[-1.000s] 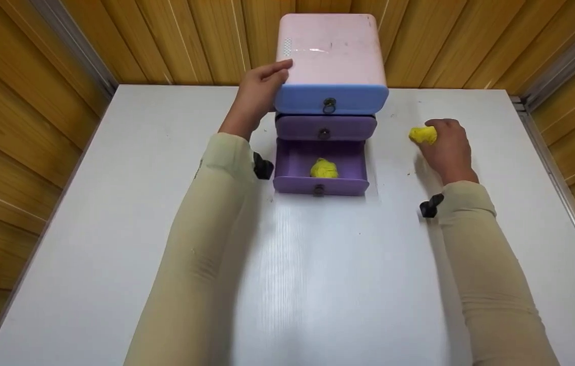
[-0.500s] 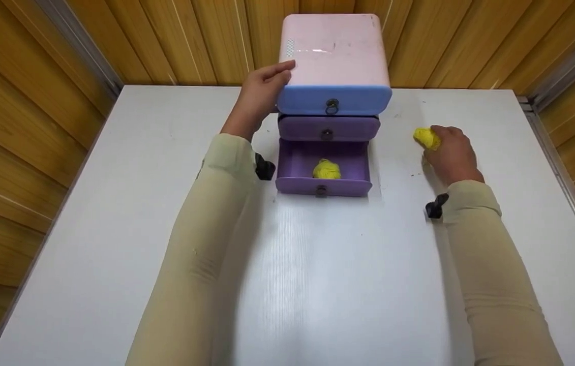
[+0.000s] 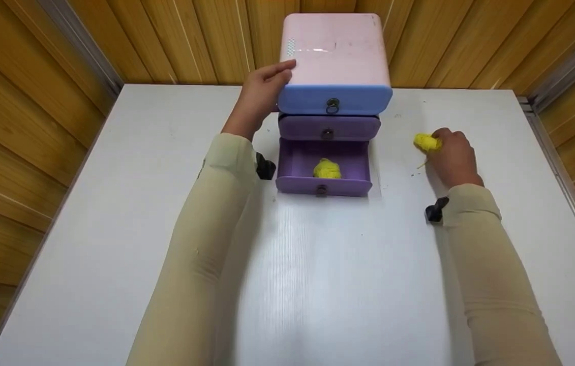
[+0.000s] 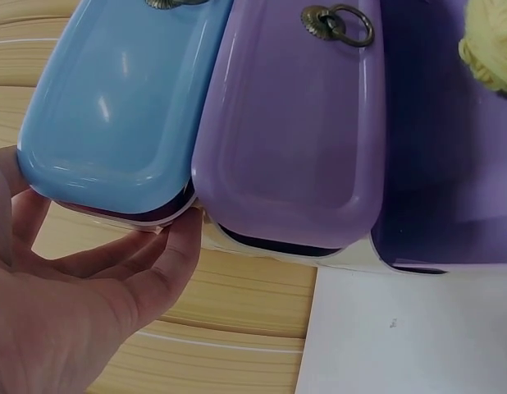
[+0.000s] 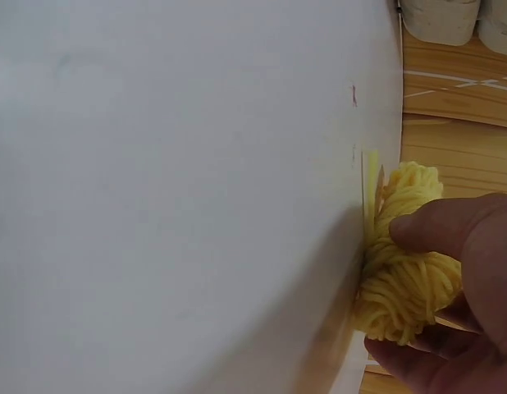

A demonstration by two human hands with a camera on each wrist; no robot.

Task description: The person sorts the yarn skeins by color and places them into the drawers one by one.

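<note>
My left hand (image 3: 259, 91) rests against the upper left side of a small drawer cabinet (image 3: 335, 48) with a pink top. In the left wrist view its fingers (image 4: 167, 267) lie along the side beside the blue drawer (image 4: 122, 107). Below sit two purple drawers; the lowest drawer (image 3: 323, 186) is pulled out and holds a yellow ball of yarn (image 3: 327, 169). Right of the cabinet, my right hand (image 3: 455, 156) grips a second bundle of yellow yarn (image 5: 409, 279) between thumb and fingers. A loose strand hangs from it. The palm side is partly hidden in the head view.
The cabinet stands at the back of a white table (image 3: 312, 274), close to a wood-patterned wall (image 3: 201, 40). Metal strips run along the corners. Small specks mark the tabletop near the cabinet.
My right hand has moved slightly toward me with the yarn, which has turned in the fingers, and a loose strand now shows. The left hand stays on the cabinet.
</note>
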